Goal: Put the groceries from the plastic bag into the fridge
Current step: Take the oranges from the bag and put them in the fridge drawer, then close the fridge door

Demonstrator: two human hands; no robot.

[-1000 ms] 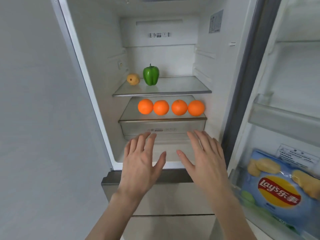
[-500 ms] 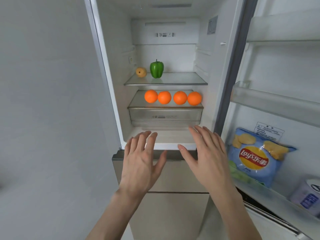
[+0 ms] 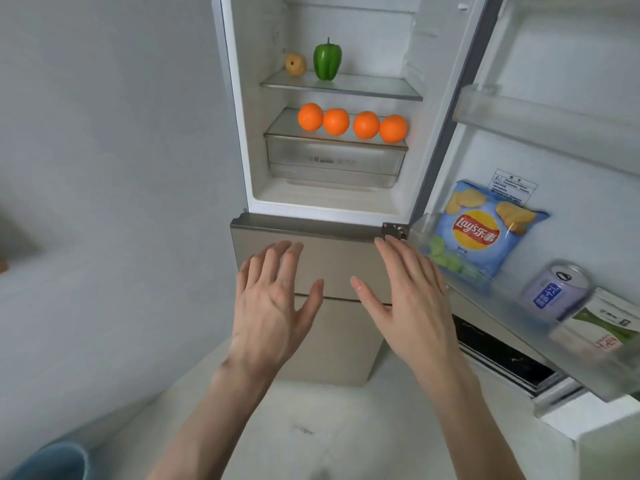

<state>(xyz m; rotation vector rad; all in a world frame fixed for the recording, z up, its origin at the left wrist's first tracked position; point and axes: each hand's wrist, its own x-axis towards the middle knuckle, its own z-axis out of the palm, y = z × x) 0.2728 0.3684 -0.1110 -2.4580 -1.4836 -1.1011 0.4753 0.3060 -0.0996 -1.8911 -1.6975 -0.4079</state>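
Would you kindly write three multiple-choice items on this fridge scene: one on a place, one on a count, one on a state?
1. Where is the chip bag?
A. top shelf
B. door bin
C. floor

2. How many oranges lie on the lower shelf?
A. two
B. four
C. six

3. How are the hands?
A. both open, holding nothing
B. left gripping the pepper
C. right holding the can

Key: 1 B, the bag stands in the door bin beside the can. 2 B, four sit in a row, below the pepper. 3 A, the left hand and right hand have spread fingers before the fridge.
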